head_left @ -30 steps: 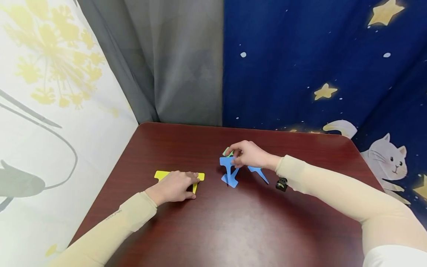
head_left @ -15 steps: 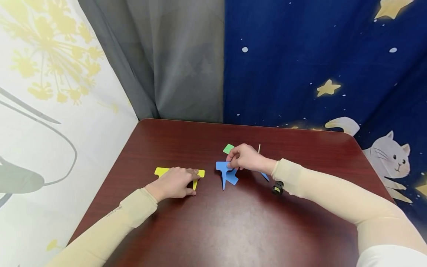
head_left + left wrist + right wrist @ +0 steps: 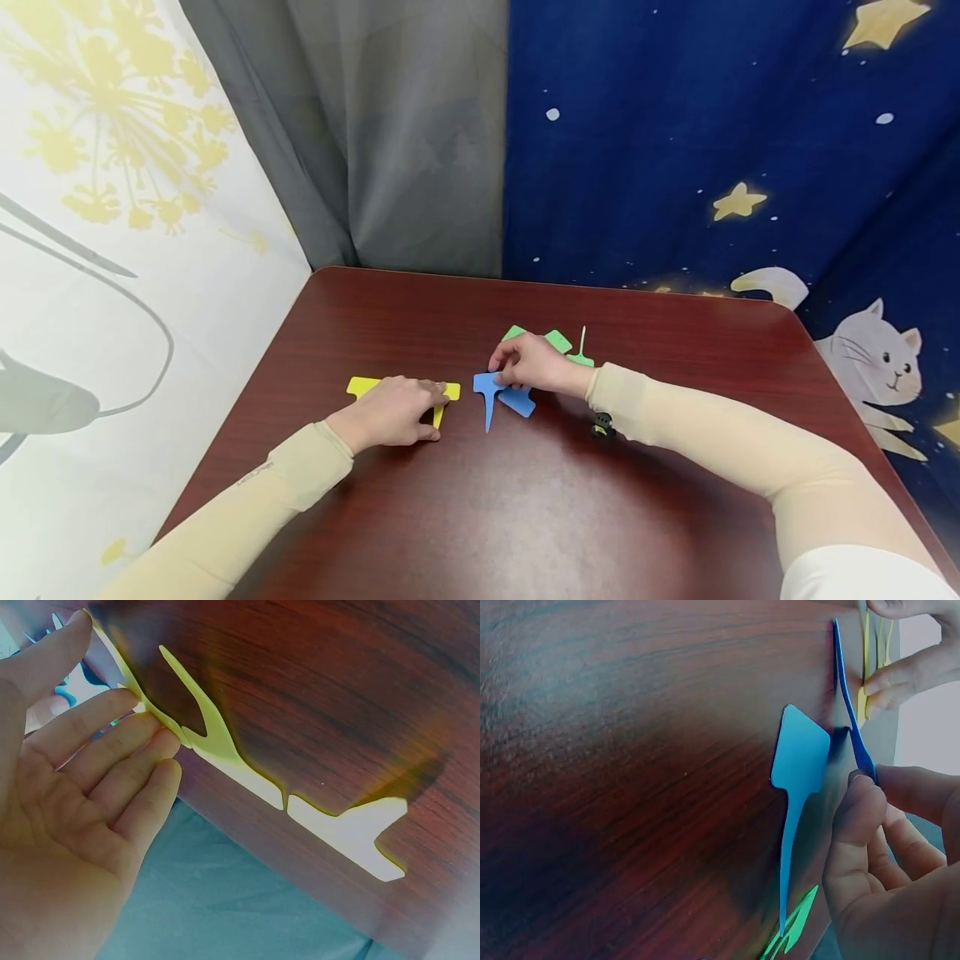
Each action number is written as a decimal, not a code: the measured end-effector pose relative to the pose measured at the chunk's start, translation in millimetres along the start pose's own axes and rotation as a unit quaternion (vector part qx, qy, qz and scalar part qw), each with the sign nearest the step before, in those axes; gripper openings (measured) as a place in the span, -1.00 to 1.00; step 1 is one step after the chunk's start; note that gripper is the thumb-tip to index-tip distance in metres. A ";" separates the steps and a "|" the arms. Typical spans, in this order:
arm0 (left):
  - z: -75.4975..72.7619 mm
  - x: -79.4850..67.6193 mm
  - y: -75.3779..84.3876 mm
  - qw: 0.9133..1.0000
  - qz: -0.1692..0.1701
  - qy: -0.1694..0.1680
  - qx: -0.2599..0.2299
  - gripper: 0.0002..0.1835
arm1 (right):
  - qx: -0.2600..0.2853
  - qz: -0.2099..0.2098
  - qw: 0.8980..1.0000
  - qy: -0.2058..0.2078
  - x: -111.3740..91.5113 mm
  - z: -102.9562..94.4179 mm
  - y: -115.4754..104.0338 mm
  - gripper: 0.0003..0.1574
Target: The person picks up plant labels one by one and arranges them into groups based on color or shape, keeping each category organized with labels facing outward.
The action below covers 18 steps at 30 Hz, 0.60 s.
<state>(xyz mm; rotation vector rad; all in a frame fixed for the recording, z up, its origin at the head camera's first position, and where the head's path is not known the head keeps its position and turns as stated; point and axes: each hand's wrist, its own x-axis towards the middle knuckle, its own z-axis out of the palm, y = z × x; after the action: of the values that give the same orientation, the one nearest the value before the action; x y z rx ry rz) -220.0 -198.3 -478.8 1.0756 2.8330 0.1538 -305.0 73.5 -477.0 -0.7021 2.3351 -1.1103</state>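
Observation:
Yellow T-shaped plant labels (image 3: pixel 362 386) lie in a row on the table, seen as several pieces in the left wrist view. My left hand (image 3: pixel 386 414) rests over them, fingers nearly straight, its thumb and fingertips touching the label nearest the right hand (image 3: pixel 120 664). Between thumb and index finger, my right hand (image 3: pixel 536 363) pinches a blue T-shaped plant label (image 3: pixel 488 392) by one end of its head. That label's pointed stem aims toward me, just right of the yellow row. Under the right hand lies a second blue label (image 3: pixel 802 757), flat on the wood.
Beyond the right hand lie several green labels (image 3: pixel 558 340), one with its pale stem pointing away. The dark red-brown table (image 3: pixel 480 517) meets a grey curtain (image 3: pixel 420 150) and a blue star-patterned curtain (image 3: pixel 637 150) at the back. A white patterned wall (image 3: pixel 225 333) borders the left.
The right hand has moved left and slightly nearer with the pinched blue label, toward the yellow row. More green labels now show behind it. The left hand has kept its place.

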 end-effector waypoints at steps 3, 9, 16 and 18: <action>-0.1 0.2 -0.2 1.000 0.000 -0.002 -0.001 -0.44 | -0.040 -0.003 0.999 -0.004 -0.9 2.0 -3.0 -0.75; -1.1 1.1 0.6 1.000 0.002 -0.005 0.000 -0.44 | -0.141 -0.028 0.990 0.004 -5.4 8.5 -5.5 -0.58; -1.9 0.6 1.2 1.000 0.008 -0.002 0.007 -0.45 | -0.212 -0.069 0.975 0.007 -7.3 20.2 -7.2 -0.61; -1.6 0.5 1.3 1.000 0.010 0.001 0.008 -0.45 | -0.230 -0.072 0.970 0.014 -7.3 21.5 -7.2 -0.63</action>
<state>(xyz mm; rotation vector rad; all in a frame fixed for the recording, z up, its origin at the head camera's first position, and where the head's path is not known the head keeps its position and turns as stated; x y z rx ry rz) -219.8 -197.1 -477.1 1.1066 2.8314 0.1333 -284.9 61.8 -482.1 -1.0389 2.6277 -0.6306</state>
